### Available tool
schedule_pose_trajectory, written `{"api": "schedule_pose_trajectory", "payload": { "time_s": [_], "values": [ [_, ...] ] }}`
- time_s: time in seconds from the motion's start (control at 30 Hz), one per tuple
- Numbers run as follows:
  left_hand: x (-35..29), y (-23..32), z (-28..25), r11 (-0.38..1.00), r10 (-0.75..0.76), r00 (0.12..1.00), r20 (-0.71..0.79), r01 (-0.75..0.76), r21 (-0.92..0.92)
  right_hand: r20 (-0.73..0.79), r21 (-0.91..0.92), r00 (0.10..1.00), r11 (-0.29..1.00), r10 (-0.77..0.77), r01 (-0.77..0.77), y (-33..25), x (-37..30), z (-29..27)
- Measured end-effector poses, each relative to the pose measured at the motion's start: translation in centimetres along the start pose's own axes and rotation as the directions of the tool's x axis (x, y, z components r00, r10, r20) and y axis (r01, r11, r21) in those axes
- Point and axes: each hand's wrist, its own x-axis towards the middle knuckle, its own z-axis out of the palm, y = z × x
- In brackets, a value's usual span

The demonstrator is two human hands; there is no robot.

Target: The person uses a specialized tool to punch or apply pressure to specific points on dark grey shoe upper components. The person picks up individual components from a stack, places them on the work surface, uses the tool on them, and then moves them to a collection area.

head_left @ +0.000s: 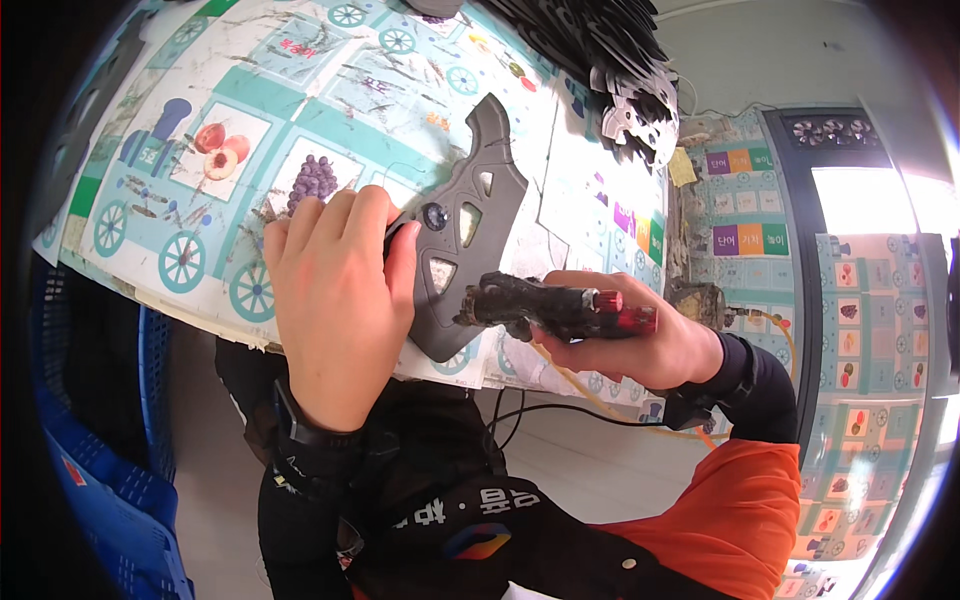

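Observation:
A dark grey moulded panel [502,190] with a curved, hooked top and several cut-outs lies on the table near its front edge. My left hand [345,270] grips its left edge, thumb on top and fingers bent. A round dark knob [435,216] shows on the panel beside my thumb. My right hand [640,345] is wrapped around a worn, black hand tool [530,305] with red parts at its right end. The tool's left tip is over the panel's lower right edge; whether it touches cannot be made out. Fingers of my right hand are partly hidden behind it.
The table [330,60] has a scuffed, printed covering with fruit pictures. Dark panels [570,40] are stacked at the back. Blue plastic crates [110,490] stand at the lower left. A yellow hose [590,405] and a black cable [570,407] run below the right hand.

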Motion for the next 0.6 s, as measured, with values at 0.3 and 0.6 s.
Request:
{"api": "schedule_pose_trajectory", "payload": {
  "time_s": [0.3,0.6],
  "values": [
    [0.0,0.1,0.0,1.000,0.005,1.000,-0.001,-0.005,0.007,0.037,-0.052,0.991,0.990,-0.131,0.132,2.5,0.6,-0.6],
    [0.0,0.1,0.2,1.000,0.003,1.000,0.010,-0.003,0.013,0.001,-0.032,0.988,0.987,-0.156,0.156,3.1,0.6,-0.7]
  ]
}}
